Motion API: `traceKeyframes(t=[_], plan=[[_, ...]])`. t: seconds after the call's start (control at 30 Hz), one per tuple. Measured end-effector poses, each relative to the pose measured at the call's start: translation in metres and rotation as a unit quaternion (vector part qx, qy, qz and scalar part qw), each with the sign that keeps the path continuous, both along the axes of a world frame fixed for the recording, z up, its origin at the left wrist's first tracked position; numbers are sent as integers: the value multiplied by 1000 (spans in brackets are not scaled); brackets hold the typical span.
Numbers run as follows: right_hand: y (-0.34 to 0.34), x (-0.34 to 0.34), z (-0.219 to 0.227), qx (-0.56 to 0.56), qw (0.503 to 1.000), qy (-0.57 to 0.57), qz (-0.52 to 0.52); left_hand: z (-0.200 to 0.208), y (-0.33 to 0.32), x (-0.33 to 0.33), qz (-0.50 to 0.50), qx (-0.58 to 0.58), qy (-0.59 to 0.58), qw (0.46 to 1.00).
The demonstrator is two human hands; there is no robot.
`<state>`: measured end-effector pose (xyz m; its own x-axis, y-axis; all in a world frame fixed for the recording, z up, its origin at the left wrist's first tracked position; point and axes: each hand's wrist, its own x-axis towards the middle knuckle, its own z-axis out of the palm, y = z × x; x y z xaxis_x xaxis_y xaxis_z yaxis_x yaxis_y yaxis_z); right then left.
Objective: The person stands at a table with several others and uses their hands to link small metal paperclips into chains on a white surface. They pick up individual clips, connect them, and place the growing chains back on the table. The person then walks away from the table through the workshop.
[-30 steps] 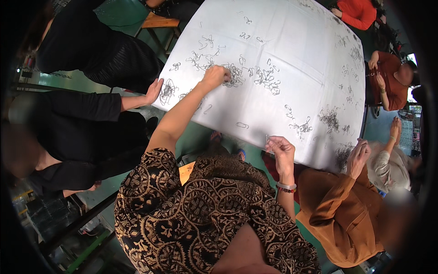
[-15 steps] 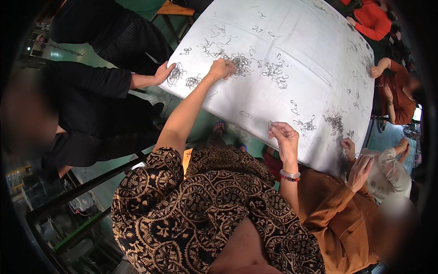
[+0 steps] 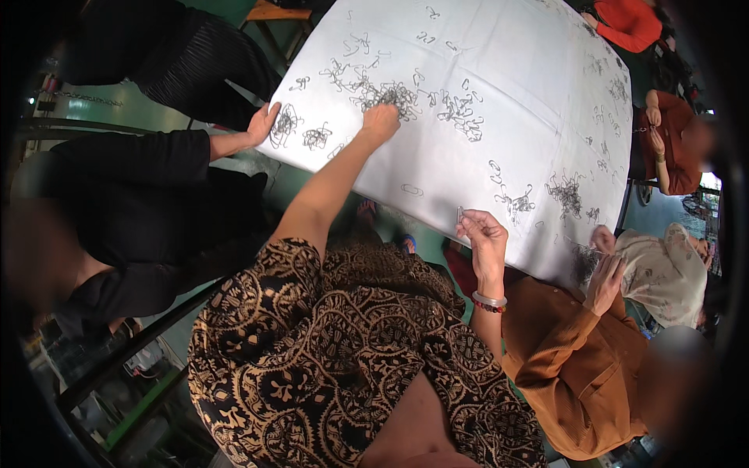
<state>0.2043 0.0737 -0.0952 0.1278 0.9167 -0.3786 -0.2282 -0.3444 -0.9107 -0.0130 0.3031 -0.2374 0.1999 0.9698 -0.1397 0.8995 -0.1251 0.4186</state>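
Bent over the near edge of a tangled pile of dark wire hooks (image 3: 396, 95), my left hand (image 3: 381, 122) has its fingers curled in. Whatever is under those fingertips is hidden. Just above the table's near edge, my right hand (image 3: 485, 232) pinches a small wire hook (image 3: 460, 214) upright between thumb and fingers. One or two loose hooks (image 3: 412, 189) lie on the white tabletop between my hands. More hooks (image 3: 462, 115) are scattered to the right of the pile.
White cloth covers the table (image 3: 499, 93). Beside me on the left, another person's hand (image 3: 264, 125) rests at the table corner by a wire clump (image 3: 285, 125). At right, a brown-sleeved neighbour's hands (image 3: 605, 282) are near another hook pile (image 3: 566, 195). Others sit along the far right side.
My left hand has shifted right against the pile, its fingers now curled over the near edge. My right hand still holds its hook. A person across the table has brought their hands together.
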Motion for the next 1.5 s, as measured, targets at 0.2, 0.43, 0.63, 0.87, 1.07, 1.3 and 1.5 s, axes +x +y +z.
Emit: traceKeyframes(t=[0.2,0.43,0.63,0.87,1.07,1.3,1.5], plan=[[0,-2,0,9,1000,4,-13,43,12,-36,49,28,-76,995],[4,-4,-3,6,1000,6,0,45,-43,-191,233,66,-61,968],[19,-3,1,16,998,8,61,33,-69,-219,261,70,44,962],[29,-17,17,32,997,7,76,21,-79,-69,39,14,4,999],[13,-15,14,24,998,6,56,-13,-90,-28,0,67,93,993],[5,0,3,18,999,21,33,20,-93,-68,147,101,-33,983],[18,-14,2,11,997,43,57,14,-101,-49,45,78,38,995]])
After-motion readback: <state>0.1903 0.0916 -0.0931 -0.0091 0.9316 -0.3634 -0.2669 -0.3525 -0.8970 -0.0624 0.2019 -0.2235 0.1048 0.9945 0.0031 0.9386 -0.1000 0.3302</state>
